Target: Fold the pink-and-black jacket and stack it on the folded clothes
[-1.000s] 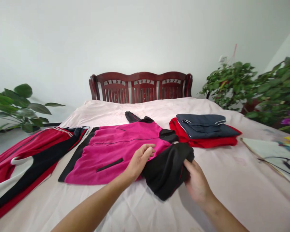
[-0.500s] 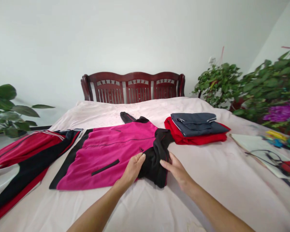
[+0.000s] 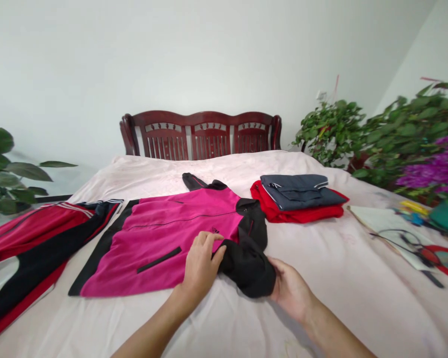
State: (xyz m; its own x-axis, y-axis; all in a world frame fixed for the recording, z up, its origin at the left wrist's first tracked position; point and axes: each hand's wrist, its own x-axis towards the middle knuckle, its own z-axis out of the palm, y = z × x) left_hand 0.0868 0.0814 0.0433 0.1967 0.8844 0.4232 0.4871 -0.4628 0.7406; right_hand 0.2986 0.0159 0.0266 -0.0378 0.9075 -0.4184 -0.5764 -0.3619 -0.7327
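Observation:
A magenta jacket (image 3: 164, 223) with black sleeves and a black hem lies front up on the bed, its collar to the right. Its near black sleeve (image 3: 246, 268) is folded back and bunched by the chest. My left hand (image 3: 199, 263) is over the jacket front, thumb and forefinger at the inner edge of that sleeve, seemingly pinching it. At the sleeve's outer end, my right hand (image 3: 291, 286) grips the cloth, its fingertips hidden behind the fabric. The far sleeve (image 3: 194, 181) stretches away toward the headboard.
Folded red clothing (image 3: 298, 215) with a dark grey garment (image 3: 294, 191) on top lies to the right. Red and black striped clothing (image 3: 41, 243) lies left. Eyeglasses (image 3: 410, 241) rest on an open notebook (image 3: 381, 221). Leafy plants (image 3: 328, 132) stand beyond the bed's right edge.
My right hand has moved slightly right and down with the sleeve end, which now bulges outward. My left hand has turned, fingers now farther over the jacket front. The view has shifted slightly.

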